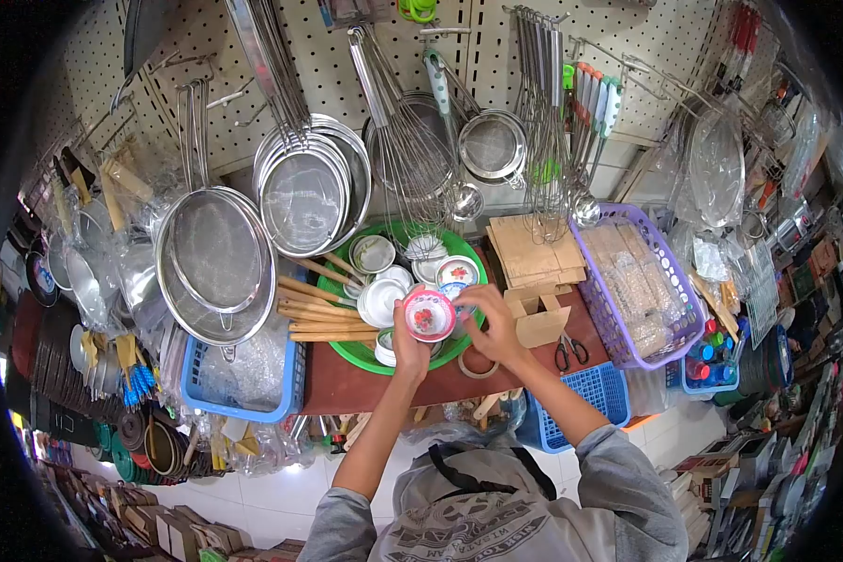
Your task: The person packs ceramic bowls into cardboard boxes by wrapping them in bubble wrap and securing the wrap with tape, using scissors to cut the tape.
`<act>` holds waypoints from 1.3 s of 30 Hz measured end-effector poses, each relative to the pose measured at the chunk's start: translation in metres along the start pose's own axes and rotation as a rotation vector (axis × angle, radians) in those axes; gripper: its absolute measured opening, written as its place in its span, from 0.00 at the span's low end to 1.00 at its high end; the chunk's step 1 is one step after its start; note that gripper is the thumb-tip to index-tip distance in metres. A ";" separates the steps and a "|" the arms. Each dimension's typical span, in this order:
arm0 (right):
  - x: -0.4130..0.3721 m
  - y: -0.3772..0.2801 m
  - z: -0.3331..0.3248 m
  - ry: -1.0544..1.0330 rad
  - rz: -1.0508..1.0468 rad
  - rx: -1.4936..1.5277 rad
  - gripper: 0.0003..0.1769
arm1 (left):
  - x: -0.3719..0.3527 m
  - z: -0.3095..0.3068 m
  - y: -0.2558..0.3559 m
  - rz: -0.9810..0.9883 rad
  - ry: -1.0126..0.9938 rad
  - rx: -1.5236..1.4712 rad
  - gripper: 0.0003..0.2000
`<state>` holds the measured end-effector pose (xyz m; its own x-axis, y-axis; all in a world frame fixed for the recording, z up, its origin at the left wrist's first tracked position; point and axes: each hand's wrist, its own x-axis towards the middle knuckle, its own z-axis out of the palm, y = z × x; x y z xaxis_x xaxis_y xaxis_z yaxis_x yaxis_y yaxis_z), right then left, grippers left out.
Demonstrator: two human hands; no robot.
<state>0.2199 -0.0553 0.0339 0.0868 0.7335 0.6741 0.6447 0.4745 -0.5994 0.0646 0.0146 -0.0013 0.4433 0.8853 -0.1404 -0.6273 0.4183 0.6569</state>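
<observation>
My left hand [408, 345] is closed around the side of a small pink-rimmed bowl [430, 315] with a red flower printed inside. The bowl is tilted so its inside faces me. Just to its right is my right hand [493, 326], thumb and fingers apart, fingertips right at the bowl's rim. Below both hands sits a green basin [350, 354] with several small white bowls [379, 302], one of them a flowered bowl [458, 272]. Wooden-handled utensils [332, 314] lean over the basin's left side.
Mesh strainers [302, 201] and whisks [407, 169] hang from the pegboard above. Right of the basin are flattened cardboard [534, 251], an open small box [541, 323], black scissors [571, 352], a tape roll [478, 364] and a purple basket [625, 359]. Blue baskets [244, 408] stand lower down.
</observation>
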 end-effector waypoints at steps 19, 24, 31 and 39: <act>0.004 0.042 -0.005 -0.415 0.261 -0.240 0.13 | 0.002 -0.015 0.008 -0.166 -0.068 -0.131 0.32; -0.006 0.058 -0.011 -0.082 0.659 0.396 0.16 | 0.003 -0.017 0.005 -0.174 -0.074 -0.127 0.32; -0.006 0.005 -0.013 0.005 0.364 0.202 0.12 | -0.003 -0.007 0.010 -0.201 -0.092 -0.098 0.28; -0.018 -0.008 0.011 -0.304 -0.070 -0.296 0.13 | 0.005 -0.025 0.001 -0.241 -0.100 -0.023 0.23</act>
<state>0.2043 -0.0666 0.0219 -0.1640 0.8356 0.5243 0.8352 0.4005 -0.3769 0.0499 0.0242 -0.0194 0.6424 0.7353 -0.2160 -0.5094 0.6203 0.5965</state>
